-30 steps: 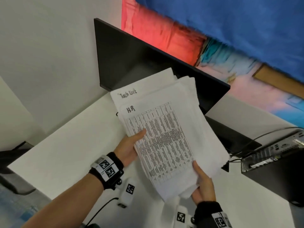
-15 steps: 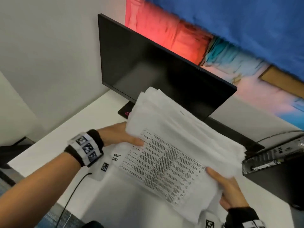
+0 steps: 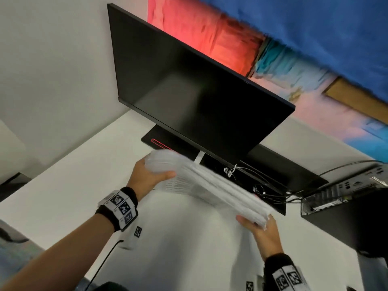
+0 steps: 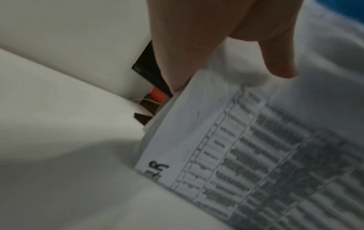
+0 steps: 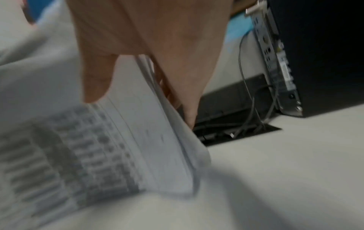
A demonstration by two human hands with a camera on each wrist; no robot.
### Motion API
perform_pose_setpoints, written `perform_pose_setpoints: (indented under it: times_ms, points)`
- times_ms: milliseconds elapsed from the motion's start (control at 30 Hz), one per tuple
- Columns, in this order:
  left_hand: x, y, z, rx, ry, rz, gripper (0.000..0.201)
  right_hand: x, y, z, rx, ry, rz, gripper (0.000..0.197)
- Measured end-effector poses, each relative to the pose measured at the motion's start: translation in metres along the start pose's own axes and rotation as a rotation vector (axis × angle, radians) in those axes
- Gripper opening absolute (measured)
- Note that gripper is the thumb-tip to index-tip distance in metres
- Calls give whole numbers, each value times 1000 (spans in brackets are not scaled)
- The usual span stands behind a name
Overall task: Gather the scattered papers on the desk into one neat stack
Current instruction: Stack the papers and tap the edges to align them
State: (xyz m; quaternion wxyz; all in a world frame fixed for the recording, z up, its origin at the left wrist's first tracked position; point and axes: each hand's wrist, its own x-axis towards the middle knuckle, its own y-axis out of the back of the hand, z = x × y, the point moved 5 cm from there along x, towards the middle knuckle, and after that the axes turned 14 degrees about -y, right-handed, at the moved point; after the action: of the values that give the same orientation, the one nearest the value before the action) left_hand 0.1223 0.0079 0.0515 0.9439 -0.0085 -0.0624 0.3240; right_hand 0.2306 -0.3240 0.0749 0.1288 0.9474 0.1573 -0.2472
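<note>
- The right hand (image 3: 261, 232) is nearest to the person. It pinches the near end of the stack of papers (image 3: 214, 183), thumb on the printed side and fingers behind, as the right wrist view shows.
- The left hand (image 3: 147, 177) pinches the far end of the stack in the same way: its thumb (image 4: 275, 59) presses on the printed sheet and the other fingers go behind.
- The stack stands on its long edge on the white desk (image 3: 73, 185), in front of the monitor (image 3: 199, 97). No loose sheet is visible on the desk in these views.
- I judge the step in hand is to knock the edges level. To do it well, both grips should be loosened a little, so the sheets can slide down to the desk; a hard pinch holds them uneven.
- The upper edges look uneven and spread near the left hand, so I think several light taps are needed, then a turn to tap a short edge also.
- Further back, the cables (image 3: 262, 190) and the computer case (image 3: 346, 217) are near the right end, so the stack should stay clear of them.
</note>
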Motion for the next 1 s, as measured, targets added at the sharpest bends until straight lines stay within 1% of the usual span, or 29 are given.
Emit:
perform_pose_setpoints:
  times_ms: [33,67,100,133,167,200,233,300,433,500,533,600,667,700,733,767,800,833,867,900,933,967,1000]
  points:
    - [1,-2,-6,15,26,21,44,6,-1,4,30,-4,-9,48]
    - [3,-5,-8,21,50,37,37,11,2,6,42,5,35,47]
    - [5,-9,-7,14,57,46,30,10,4,1,35,10,114,48]
    - [7,-12,-2,6,48,51,24,14,6,0,14,37,134,42]
    - [9,-14,4,-8,31,61,19,13,5,-6,9,59,151,30]
    - [11,-14,11,-21,11,76,15,13,6,-8,-31,65,164,23]
    - [13,-11,15,-27,-9,96,14,6,8,-13,-25,101,138,25]
    - [15,-6,21,-24,-51,112,18,6,13,-11,-3,138,124,38]
    - [23,-4,35,-32,-130,120,17,3,16,-8,-30,248,238,77]
    - [28,-8,44,-20,-147,143,30,-4,14,-14,-62,365,265,89]
    - [30,-12,47,-11,-150,140,36,-8,11,-21,-126,437,303,91]
    - [36,-18,49,23,-147,148,38,-13,6,-31,-281,585,374,84]
    - [42,-17,45,102,-137,184,31,-16,0,-36,-439,688,379,61]
    - [45,-15,40,130,-128,204,23,-16,0,-35,-491,694,363,51]
    - [47,-13,37,141,-122,224,14,-13,1,-33,-521,674,351,47]
    - [49,-10,33,134,-112,242,7,-9,3,-31,-527,634,356,49]
    - [48,-8,32,116,-105,243,9,-3,7,-28,-474,572,359,56]
    - [48,-8,28,96,-81,226,18,6,12,-24,-357,482,341,65]
    - [47,-8,24,68,-43,183,30,17,16,-19,-207,366,283,73]
    - [45,-9,19,45,0,118,41,28,16,-14,-84,248,205,74]
    - [43,-11,14,38,41,36,49,41,14,-9,-36,156,134,66]
    - [40,-14,8,58,68,-42,57,53,11,-3,-69,96,94,50]
    - [38,-15,1,120,81,-87,61,62,9,0,-123,73,83,34]
